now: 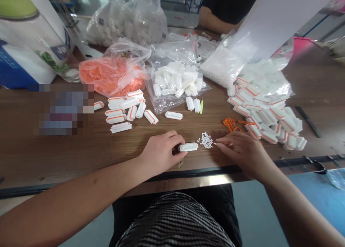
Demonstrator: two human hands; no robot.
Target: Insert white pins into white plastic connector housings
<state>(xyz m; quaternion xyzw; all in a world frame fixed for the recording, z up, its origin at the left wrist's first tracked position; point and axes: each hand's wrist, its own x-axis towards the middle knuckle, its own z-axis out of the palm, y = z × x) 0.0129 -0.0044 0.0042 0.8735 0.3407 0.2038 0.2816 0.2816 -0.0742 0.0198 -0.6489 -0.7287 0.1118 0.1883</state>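
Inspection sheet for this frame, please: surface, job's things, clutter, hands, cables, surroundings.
Surface: wooden table.
Job's things: white housing; pile of tiny white pieces beside it; orange clips behind.
Clutter: orange-striped housings in a left group and a right heap; bags of orange parts, white housings, white pellets; black tool.
Hands: left hand holds the white housing on the table; right hand fingertips at the pile, grip unclear.
Cables: nothing seen.
Surroundings: another person's arm across the table; printed box at left.

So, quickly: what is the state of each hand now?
Left hand: closed on the white block.
Right hand: at the small white pieces; grip cannot be told.
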